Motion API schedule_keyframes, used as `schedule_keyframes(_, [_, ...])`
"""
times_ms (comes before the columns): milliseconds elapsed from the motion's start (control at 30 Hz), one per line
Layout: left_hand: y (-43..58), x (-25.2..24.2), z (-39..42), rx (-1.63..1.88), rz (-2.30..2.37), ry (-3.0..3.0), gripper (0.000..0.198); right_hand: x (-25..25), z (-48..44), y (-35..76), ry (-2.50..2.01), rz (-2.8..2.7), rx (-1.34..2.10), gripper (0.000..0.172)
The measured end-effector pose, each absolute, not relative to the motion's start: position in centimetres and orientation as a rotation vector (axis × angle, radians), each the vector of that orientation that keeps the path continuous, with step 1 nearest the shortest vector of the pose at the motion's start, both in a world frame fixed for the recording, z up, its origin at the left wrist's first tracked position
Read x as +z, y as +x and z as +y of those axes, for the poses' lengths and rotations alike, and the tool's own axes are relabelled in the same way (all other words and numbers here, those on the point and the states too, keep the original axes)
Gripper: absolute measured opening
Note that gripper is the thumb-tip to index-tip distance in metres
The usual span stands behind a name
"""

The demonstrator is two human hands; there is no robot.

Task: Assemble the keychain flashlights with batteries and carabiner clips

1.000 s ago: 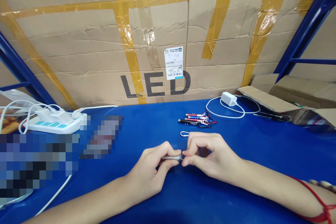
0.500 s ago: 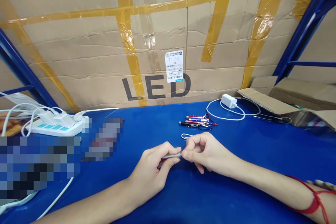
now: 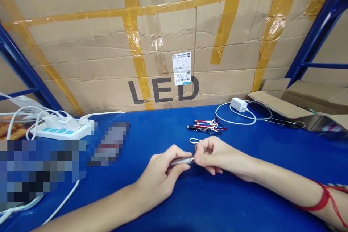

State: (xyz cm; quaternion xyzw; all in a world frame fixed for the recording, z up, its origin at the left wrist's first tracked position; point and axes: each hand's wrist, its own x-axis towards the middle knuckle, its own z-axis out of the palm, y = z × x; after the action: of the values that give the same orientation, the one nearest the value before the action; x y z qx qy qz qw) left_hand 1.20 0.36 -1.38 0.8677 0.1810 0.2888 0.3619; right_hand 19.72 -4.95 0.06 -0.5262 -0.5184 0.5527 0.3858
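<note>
My left hand (image 3: pixel 160 175) is closed around a small silver pen-shaped light (image 3: pixel 181 160), which lies level just above the blue table (image 3: pixel 244 203). My right hand (image 3: pixel 214 156) pinches the right end of that same light with thumb and forefinger. A silver clip ring (image 3: pixel 193 140) lies on the table just behind my right hand. Farther back rests a small bunch of similar little lights (image 3: pixel 205 125), red and black, with clips.
A white charger with a looped cable (image 3: pixel 239 106) lies at the back right, beside an open cardboard box (image 3: pixel 304 105) and scissors (image 3: pixel 288 123). A white power strip (image 3: pixel 61 128) with plugs and cables sits at the left. A taped cardboard wall marked LED (image 3: pixel 163 90) closes the back.
My right hand's fingers have shifted on the end of the light, curling in more tightly; both hands have drifted slightly right. The view has moved a little.
</note>
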Motion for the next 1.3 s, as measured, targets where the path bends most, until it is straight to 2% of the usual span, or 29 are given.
schedule_keyframes(200, [0.9,-1.3,0.3,0.698,0.328,2.325,0.028,-0.5,-4.5,20.0,-1.388,-1.393,1.385,0.028])
schedule_keyframes(600, [1.4,-1.3,0.4,0.717,0.479,2.365,0.025,-1.5,-4.2,19.7,-1.38,-1.42,1.132,0.038])
schedule_keyframes(667, [1.5,-1.1,0.4,0.713,0.523,2.348,0.024,-1.4,-4.1,19.8,-1.368,-1.488,0.939,0.038])
schedule_keyframes(733, [1.6,-1.0,0.4,0.715,0.558,2.33,0.023,-1.3,-4.1,20.2,-1.31,-1.602,0.596,0.035])
schedule_keyframes(833, [1.7,-0.9,0.4,0.717,0.582,2.303,0.023,-1.2,-4.0,21.0,-1.057,-1.85,0.055,0.023])
schedule_keyframes(967, [1.8,-0.9,0.3,0.689,0.599,2.269,0.022,-0.8,-4.2,21.7,-0.809,-2.088,-0.419,0.01])
schedule_keyframes(1300, [1.7,-0.5,0.5,0.567,0.545,2.174,0.025,-0.2,-4.5,21.7,-0.799,-2.267,-0.603,0.019])
